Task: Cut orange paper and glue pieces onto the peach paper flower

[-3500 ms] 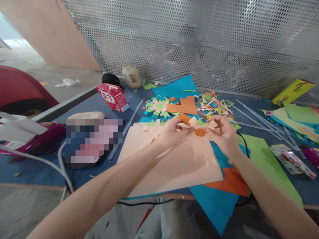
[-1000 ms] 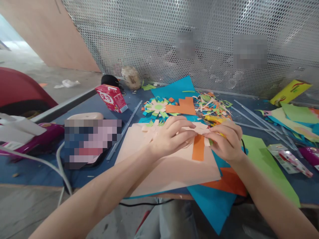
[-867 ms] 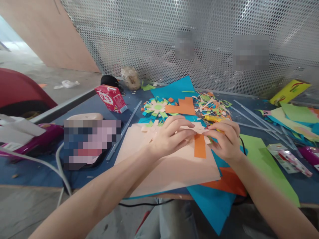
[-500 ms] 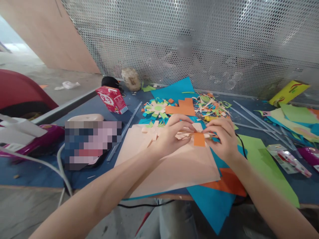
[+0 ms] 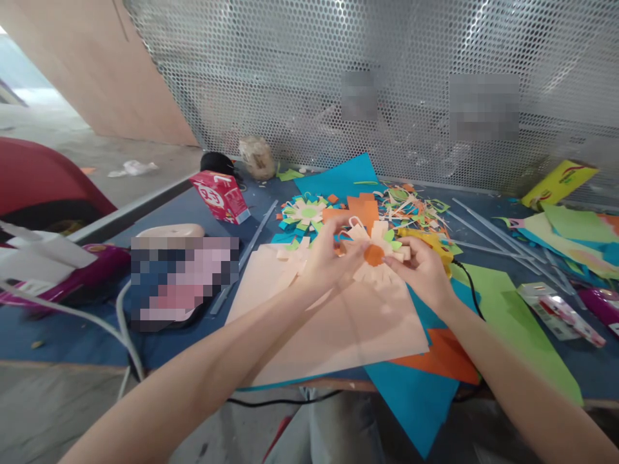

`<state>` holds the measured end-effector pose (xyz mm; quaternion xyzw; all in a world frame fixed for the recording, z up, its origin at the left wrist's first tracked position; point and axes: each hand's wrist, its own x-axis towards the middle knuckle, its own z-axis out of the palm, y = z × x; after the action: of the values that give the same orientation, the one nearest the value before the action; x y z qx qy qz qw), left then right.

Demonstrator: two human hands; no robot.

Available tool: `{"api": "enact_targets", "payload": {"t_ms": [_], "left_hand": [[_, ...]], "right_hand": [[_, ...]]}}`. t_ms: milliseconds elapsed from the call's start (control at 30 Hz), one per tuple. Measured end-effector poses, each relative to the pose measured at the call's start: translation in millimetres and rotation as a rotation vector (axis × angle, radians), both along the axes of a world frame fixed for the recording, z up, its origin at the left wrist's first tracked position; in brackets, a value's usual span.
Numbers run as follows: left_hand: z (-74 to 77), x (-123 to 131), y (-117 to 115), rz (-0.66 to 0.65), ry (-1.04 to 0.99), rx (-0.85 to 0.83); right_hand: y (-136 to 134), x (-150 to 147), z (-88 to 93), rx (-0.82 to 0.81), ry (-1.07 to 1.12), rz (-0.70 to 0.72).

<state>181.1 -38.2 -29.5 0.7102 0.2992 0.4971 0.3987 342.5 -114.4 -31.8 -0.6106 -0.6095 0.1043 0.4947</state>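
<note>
A cream paper flower (image 5: 382, 274) with an orange round centre and small green leaf pieces is held up between my two hands, facing me. My left hand (image 5: 333, 248) pinches its left side, the fingers partly behind the petals. On the right side, the thumb and fingers of my right hand (image 5: 425, 267) grip the petals near the centre. Beneath them lies a cream paper sheet (image 5: 329, 335), with cut petal pieces (image 5: 294, 258) by my left wrist. A yellow glue gun (image 5: 430, 243) with a black cord rests just behind my right hand.
A finished-looking layered flower (image 5: 307, 211) and a heap of paper scraps (image 5: 411, 205) sit farther back. Left are a red box (image 5: 220, 196) and a purple tool (image 5: 97, 264). Clear glue sticks (image 5: 512, 238), green paper (image 5: 512, 322) and a yellow box (image 5: 561, 183) lie right.
The flower has turned from nearly edge-on to face me, showing its orange centre. My fingers have shifted around its petals. The orange piece that hung down squarely now appears round.
</note>
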Motion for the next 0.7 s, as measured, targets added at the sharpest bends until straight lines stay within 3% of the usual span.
{"api": "enact_targets", "payload": {"t_ms": [133, 233, 300, 567, 700], "left_hand": [[1.6, -8, 6, 0.184, 0.018, 0.420], [6.9, -15, 8, 0.179, 0.164, 0.772], [9.0, -17, 7, 0.160, 0.228, 0.873], [5.2, -11, -2, -0.019, 0.214, 0.693], [3.3, -10, -3, -0.069, 0.110, 0.599]], "right_hand": [[0, 2, 1.5, 0.048, -0.064, -0.020], [-2, 1, 5.2, 0.138, -0.224, 0.004], [-3, -1, 8.0, 0.211, -0.330, 0.013], [-3, 3, 8.8, 0.339, -0.532, -0.010], [-3, 5, 6.5, 0.363, -0.564, 0.011]]}}
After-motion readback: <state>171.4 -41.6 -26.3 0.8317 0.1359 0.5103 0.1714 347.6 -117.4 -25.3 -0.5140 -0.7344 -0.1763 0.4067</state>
